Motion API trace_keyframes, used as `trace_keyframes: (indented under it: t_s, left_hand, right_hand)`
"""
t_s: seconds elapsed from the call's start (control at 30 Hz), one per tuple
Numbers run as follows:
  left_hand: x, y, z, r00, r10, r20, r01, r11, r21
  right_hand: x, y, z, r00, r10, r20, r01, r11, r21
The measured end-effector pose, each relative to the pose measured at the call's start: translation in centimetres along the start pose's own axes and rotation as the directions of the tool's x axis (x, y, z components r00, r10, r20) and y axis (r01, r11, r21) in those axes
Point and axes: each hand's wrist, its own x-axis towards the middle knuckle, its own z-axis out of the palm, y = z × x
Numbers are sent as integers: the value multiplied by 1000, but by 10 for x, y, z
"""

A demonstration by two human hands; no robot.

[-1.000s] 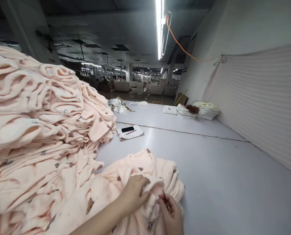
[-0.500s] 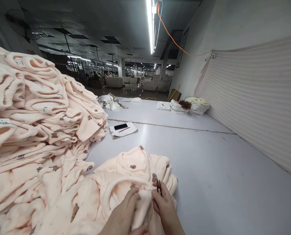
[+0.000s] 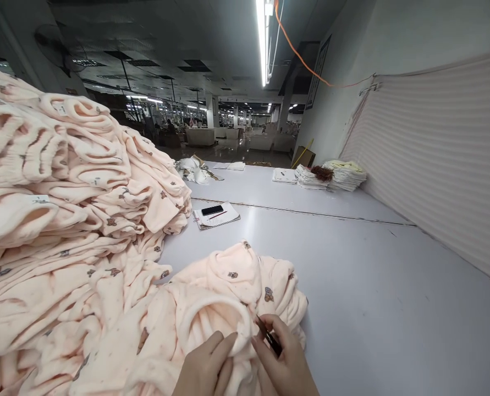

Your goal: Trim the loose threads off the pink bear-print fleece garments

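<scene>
A pale pink fleece garment (image 3: pixel 215 306) with small printed bears lies bunched in front of me, one rounded opening facing up. My left hand (image 3: pixel 209 363) pinches the edge of that opening between thumb and fingers. Just to its right, my right hand (image 3: pixel 284 352) is closed around dark thread snips (image 3: pixel 269 336), their tips pointing up and left against the cloth. Whether the blades touch a thread is too small to tell.
A high heap of matching pink garments (image 3: pixel 83 187) fills the left side. Beyond my hands lie a phone (image 3: pixel 212 210) and a pencil on papers (image 3: pixel 228 218). Stacked white cloth pieces (image 3: pixel 346 177) stand at the back right, beside a striped curtain (image 3: pixel 442 154).
The snips have tilted from nearly upright to slanting up-left, toward the opening's edge. My left hand has gathered the edge of the opening. The whole view has shifted slightly.
</scene>
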Motion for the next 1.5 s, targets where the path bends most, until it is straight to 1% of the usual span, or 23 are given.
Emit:
trace_keyframes:
  t_s: [0.07,0.13,0.2,0.27,0.3,0.37,0.47,0.57,0.63,0.67,0.7,0.77,0.83,0.87,0.93,1.0,1.07,1.13,1.17,1.23,1.37,1.43,1.5]
  left_hand:
    - [-5,-3,6,995,86,-44,-80,988,135]
    - [-7,-3,9,987,138,-80,-117,969,218]
    - [-7,0,10,977,182,-109,-145,948,282]
    - [-7,2,11,970,213,-115,-163,926,340]
    - [-7,2,11,968,226,-110,-172,914,367]
    - [-7,2,13,964,250,-93,-190,889,416]
    - [-8,0,16,957,278,-77,-212,858,468]
    - [-8,-1,17,959,273,-69,-207,848,488]
    - [-8,-2,17,963,261,-68,-199,858,474]
    - [-9,-3,18,965,251,-70,-191,864,465]
    - [-10,-4,18,969,239,-70,-182,872,454]
    - [-13,-6,20,975,213,-64,-166,889,428]
    - [-15,-7,21,980,188,-58,-151,909,387]
    - [-15,-6,20,983,174,-57,-144,926,348]
    - [-12,-3,15,992,106,-62,-92,977,194]
    - [-5,2,6,996,-67,-59,64,996,-55]
    - [3,7,-5,963,-270,1,258,918,-301]
    - [10,9,-16,922,-379,82,375,815,-443]
    - [12,10,-19,915,-388,110,391,785,-481]
    - [12,11,-21,923,-367,112,371,774,-514]
    - [6,16,-13,946,-323,-2,281,827,-488]
    - [4,18,-11,947,-318,-36,264,839,-476]
    - [5,18,-14,945,-326,3,282,814,-508]
  right_hand:
    - [-4,-4,-3,996,-88,33,91,987,-134]
    - [-10,-3,-3,986,-157,50,165,938,-304]
    - [-17,-1,-2,974,-219,56,216,828,-518]
    - [-21,1,0,962,-265,71,239,678,-695]
    - [-22,1,1,957,-279,81,243,614,-751]
    - [-22,0,3,951,-289,106,252,532,-808]
    - [-21,-3,6,952,-278,129,257,494,-830]
    - [-19,-5,7,974,-203,102,197,533,-823]
    - [-18,-3,6,989,-122,78,136,596,-791]
    - [-17,-2,4,995,-75,63,97,647,-757]
    - [-15,0,2,999,-16,45,43,726,-686]
    - [-10,5,-3,994,111,14,-92,880,-467]
    - [-7,9,-9,979,206,-7,-201,949,-241]
    - [-6,11,-11,973,230,-10,-229,960,-162]
    - [-6,14,-13,974,225,7,-224,970,-91]
    - [-8,15,-11,982,189,21,-188,981,-38]
    - [-9,15,-5,991,131,-12,-131,991,-37]
    - [-10,13,2,996,69,-54,-74,994,-78]
    - [-10,11,6,998,35,-56,-41,993,-113]
    - [-10,6,14,999,-26,-39,17,979,-204]
    - [-8,-4,23,994,-106,-24,87,906,-413]
    - [-6,-6,24,996,-92,-22,71,877,-476]
    - [-4,-7,23,999,-47,-22,32,891,-453]
